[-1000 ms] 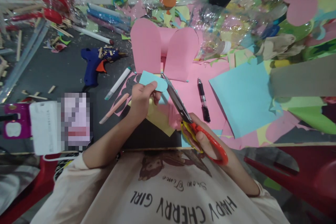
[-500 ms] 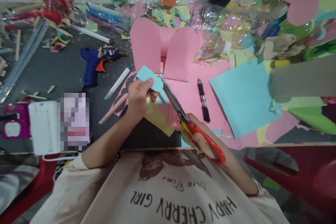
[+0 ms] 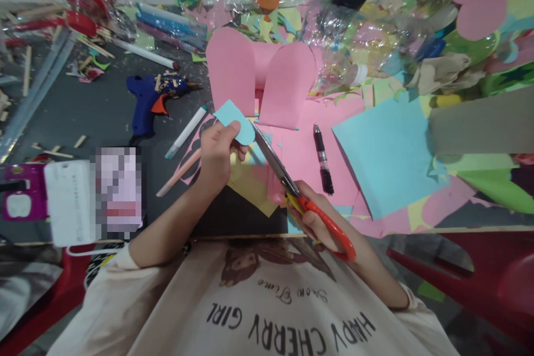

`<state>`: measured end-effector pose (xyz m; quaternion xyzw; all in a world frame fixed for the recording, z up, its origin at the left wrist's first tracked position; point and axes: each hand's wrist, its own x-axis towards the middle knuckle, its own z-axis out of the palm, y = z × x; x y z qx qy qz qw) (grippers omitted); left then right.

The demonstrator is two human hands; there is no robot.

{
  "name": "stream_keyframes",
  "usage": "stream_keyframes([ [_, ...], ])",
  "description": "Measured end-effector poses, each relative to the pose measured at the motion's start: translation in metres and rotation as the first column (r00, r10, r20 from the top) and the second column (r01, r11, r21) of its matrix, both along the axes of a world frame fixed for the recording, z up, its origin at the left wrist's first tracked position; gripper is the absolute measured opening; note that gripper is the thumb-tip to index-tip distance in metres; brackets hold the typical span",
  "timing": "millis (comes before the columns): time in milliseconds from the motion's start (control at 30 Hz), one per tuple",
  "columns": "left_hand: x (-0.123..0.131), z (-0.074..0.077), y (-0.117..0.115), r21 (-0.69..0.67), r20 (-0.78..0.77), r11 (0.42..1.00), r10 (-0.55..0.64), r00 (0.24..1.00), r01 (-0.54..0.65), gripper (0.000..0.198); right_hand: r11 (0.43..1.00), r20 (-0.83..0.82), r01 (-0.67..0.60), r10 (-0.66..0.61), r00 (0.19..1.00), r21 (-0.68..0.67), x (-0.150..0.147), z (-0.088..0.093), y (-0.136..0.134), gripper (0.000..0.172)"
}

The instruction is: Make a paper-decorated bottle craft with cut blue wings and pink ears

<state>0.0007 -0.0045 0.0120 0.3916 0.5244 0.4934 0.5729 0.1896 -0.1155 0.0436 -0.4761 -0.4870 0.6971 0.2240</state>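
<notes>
Head view: left hand (image 3: 216, 150) pinches a small light-blue paper piece (image 3: 231, 114), thumb on top, fingers curled beneath. Piece sits just ahead of that hand, rounded end toward the right hand (image 3: 316, 223), squarer end pointing away. Right hand grips the scissors (image 3: 273, 158) by the red and yellow handles, thumb on the red side. Blades reach forward and left, looking nearly together; tips right by the curved edge, contact can't be told.

Step in hand reads as trimming that curve. To do it well: turn the paper with the left hand, keep the scissors steady, take short snips. Cutting deeper in the blades, not at the tips, should give a smoother line. Left thumb lies near the edge, so best slide the grip back toward the squarer end. Thin paper will probably flex, so hold it flat, close to the cut.

Around the hands: pink rounded cutouts (image 3: 231, 72) stand beyond both, black pen (image 3: 322, 158) is ahead of the right hand, large light-blue sheet (image 3: 387, 156) further right. White marker (image 3: 186, 132) and peach marker (image 3: 179, 172) lie left of the left hand on the table (image 3: 110, 117), blue glue gun (image 3: 144, 100) past them.
</notes>
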Motion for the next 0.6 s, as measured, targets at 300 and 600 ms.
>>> stream_keyframes([
  [300, -0.0011, -0.0002, 0.0003, 0.014, -0.025, 1.0, -0.014, 1.0, 0.015, 0.037, 1.0, 0.017, 0.003, -0.003, 1.0, -0.018, -0.001, 0.0022, -0.0005, 0.048],
  [600, -0.0014, -0.0012, 0.001, 0.018, -0.011, 1.0, 0.001, 1.0, -0.001, 0.039, 0.999, 0.014, 0.034, -0.033, 0.999, -0.037, -0.0031, -0.0055, -0.0029, 0.051],
])
